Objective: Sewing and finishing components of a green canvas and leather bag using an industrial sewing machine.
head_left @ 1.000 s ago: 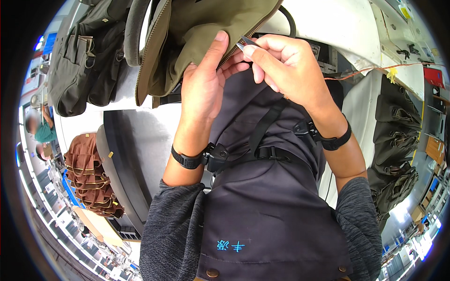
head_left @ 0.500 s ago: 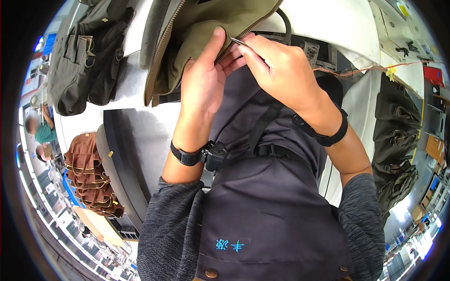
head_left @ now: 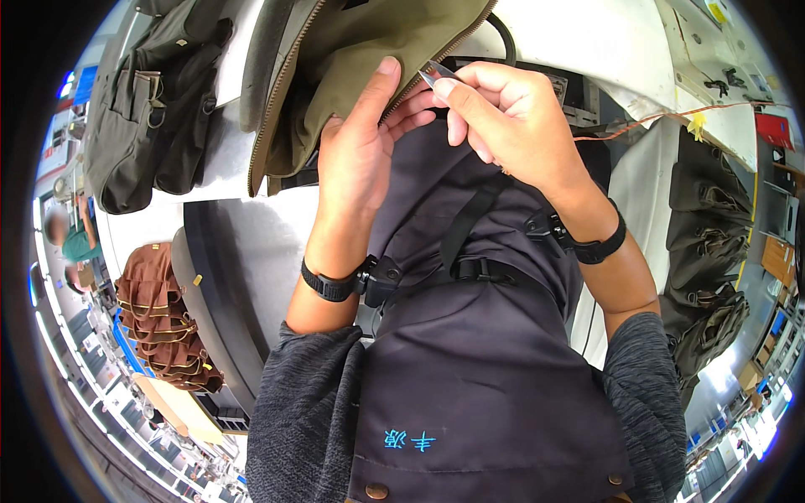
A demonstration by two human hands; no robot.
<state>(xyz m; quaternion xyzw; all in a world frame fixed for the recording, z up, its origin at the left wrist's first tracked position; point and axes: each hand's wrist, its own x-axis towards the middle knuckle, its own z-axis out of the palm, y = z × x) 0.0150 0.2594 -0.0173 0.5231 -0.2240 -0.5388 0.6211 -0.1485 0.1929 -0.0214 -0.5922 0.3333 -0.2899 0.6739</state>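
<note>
White table (head_left: 210, 243): two hands pinch one olive bag (head_left: 360, 50)

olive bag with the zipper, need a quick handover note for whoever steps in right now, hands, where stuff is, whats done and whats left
Left hand: flat against the olive bag, thumb up along its zipper edge, holding the fabric.
Right hand: fingertips pinch a small metal tool with its tip at the zipper edge; what kind of tool is too small to tell.
Where things are: the bag hangs over the white table edge in front of the dark apron. More olive bags lie at the left, a brown stack lower left.
Done: bag gripped, tool placed.
Left: the work along the zipper edge, apparently.
</note>
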